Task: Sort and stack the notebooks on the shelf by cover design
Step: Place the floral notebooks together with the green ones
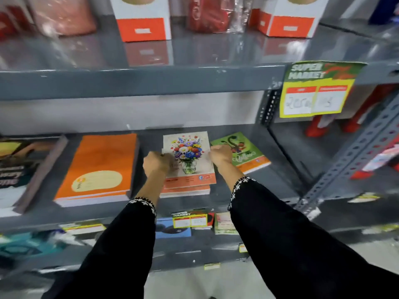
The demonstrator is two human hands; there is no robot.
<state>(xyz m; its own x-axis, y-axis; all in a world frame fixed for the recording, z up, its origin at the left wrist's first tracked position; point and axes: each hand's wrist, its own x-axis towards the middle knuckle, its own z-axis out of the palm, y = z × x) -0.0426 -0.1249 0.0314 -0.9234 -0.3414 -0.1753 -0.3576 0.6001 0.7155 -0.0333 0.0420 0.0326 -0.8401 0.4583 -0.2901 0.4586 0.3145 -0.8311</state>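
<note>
Black sleeves (280, 223) reach in | left hand (156, 162), right hand (221, 155): each gripping one side edge of floral notebook (189, 158) (topmost of stack) | shelf (226, 197): orange notebooks (97, 167) left, green notebook (244, 147) right

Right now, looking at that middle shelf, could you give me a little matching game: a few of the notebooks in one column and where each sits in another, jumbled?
Things:
1. flower notebooks
2. orange notebooks
3. green notebook
4. dark book

Places:
A. far left of the shelf
B. right of the flower stack, lying askew
C. between the left hand and right hand
D. just left of the left hand

Pairs: 1-C, 2-D, 3-B, 4-A
</note>
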